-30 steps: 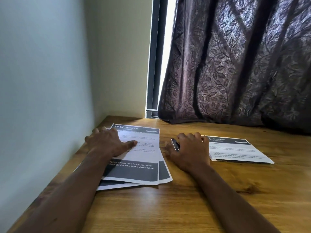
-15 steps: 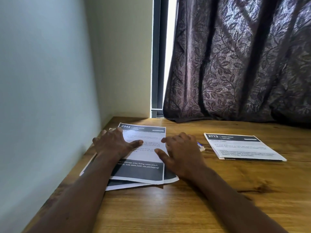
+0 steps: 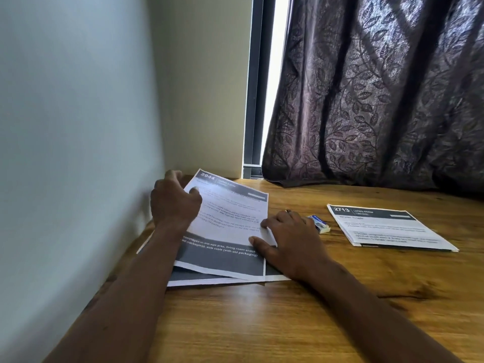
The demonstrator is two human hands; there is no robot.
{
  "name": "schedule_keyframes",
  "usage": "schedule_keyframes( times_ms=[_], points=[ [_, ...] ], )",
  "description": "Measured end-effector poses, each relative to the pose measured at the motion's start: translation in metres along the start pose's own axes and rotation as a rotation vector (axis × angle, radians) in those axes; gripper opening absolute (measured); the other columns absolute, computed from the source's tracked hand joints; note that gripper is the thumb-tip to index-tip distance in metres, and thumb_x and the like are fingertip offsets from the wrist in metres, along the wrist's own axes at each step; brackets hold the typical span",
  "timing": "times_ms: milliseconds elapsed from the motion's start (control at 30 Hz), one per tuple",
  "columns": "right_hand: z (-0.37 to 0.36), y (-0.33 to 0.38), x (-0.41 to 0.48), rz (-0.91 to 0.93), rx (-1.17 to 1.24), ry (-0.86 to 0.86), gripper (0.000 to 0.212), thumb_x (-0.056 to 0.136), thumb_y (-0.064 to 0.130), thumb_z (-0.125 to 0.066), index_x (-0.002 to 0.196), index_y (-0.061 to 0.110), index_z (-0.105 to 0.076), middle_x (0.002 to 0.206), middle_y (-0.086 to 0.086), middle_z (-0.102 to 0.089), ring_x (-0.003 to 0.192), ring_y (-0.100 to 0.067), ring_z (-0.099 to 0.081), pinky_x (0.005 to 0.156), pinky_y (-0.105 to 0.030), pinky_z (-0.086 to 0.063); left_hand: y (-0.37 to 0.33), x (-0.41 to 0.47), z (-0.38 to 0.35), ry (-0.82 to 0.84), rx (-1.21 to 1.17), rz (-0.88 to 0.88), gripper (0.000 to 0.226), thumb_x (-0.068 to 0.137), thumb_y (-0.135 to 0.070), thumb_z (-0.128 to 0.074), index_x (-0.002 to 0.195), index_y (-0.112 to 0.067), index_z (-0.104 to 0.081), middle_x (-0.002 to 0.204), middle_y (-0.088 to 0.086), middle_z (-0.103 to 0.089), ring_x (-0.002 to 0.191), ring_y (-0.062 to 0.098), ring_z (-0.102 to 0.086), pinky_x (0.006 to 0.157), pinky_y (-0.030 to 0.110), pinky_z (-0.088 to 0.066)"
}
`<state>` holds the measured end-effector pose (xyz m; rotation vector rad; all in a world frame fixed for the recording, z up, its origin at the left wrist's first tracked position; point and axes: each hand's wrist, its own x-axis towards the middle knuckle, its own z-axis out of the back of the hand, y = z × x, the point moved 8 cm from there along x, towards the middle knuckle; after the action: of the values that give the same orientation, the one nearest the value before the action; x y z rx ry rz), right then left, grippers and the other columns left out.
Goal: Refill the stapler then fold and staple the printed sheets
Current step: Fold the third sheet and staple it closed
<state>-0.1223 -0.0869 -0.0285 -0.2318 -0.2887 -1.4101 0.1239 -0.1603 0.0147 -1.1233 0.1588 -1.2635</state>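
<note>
Your left hand, flat on the paper half a second before, had curled round the far left edge of the top sheet, thumb on its printed face, and tilted that side up off the stack. The stack lay on the wooden table, close against the pale wall at the left. Your right hand had slid to the sheet's right edge, where its straight fingers and thumb pressed it down. Just right of that hand sat a small blue-and-white box, and farther right, well apart, lay a second printed set headed 2713. A dark leaf-patterned curtain hung behind, at the far right.
</note>
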Motion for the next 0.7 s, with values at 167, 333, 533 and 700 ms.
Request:
schedule_keyframes(
  times_ms=[167,333,533,700],
  points=[
    [0.003,0.000,0.000,0.010,-0.002,-0.028,0.062,0.092,0.072,-0.031,0.137,0.034,-0.050,0.137,0.007,-0.054,0.126,-0.018,-0.044,0.105,-0.042,-0.032,0.024,0.008,0.007,0.040,-0.289,0.222,0.042,0.081,-0.018,-0.080,0.121,-0.013,-0.069,0.115,0.012,-0.075,0.094,0.026,-0.069,0.088,0.032,-0.052],
    [0.023,-0.003,-0.002,-0.017,0.199,-0.194,0.063,0.094,0.064,-0.044,0.148,0.034,-0.031,0.138,0.003,-0.055,0.125,-0.020,-0.047,0.105,-0.042,-0.036,0.022,0.006,-0.005,0.172,-0.853,0.352,0.027,0.083,-0.004,-0.081,0.108,-0.010,-0.074,0.101,0.018,-0.078,0.084,0.032,-0.074,0.082,0.049,-0.064],
    [0.047,-0.040,-0.009,-0.222,1.048,-0.378,0.059,0.094,0.042,-0.065,0.145,0.035,-0.038,0.115,0.004,-0.070,0.090,-0.007,-0.072,0.081,-0.038,-0.061,-0.003,0.001,-0.012,0.286,-1.155,0.329,0.027,0.087,-0.003,-0.075,0.113,-0.006,-0.070,0.088,0.009,-0.081,0.070,0.023,-0.076,0.060,0.035,-0.063],
    [0.057,-0.059,-0.014,-0.263,1.208,-0.501,0.059,0.094,0.013,-0.070,0.143,0.031,-0.043,0.106,0.001,-0.076,0.094,-0.017,-0.074,0.086,-0.048,-0.060,-0.026,-0.016,-0.025,0.351,-1.094,0.254,0.037,0.088,-0.003,-0.075,0.124,-0.005,-0.066,0.107,0.020,-0.075,0.086,0.033,-0.072,0.079,0.048,-0.064]
  ],
)
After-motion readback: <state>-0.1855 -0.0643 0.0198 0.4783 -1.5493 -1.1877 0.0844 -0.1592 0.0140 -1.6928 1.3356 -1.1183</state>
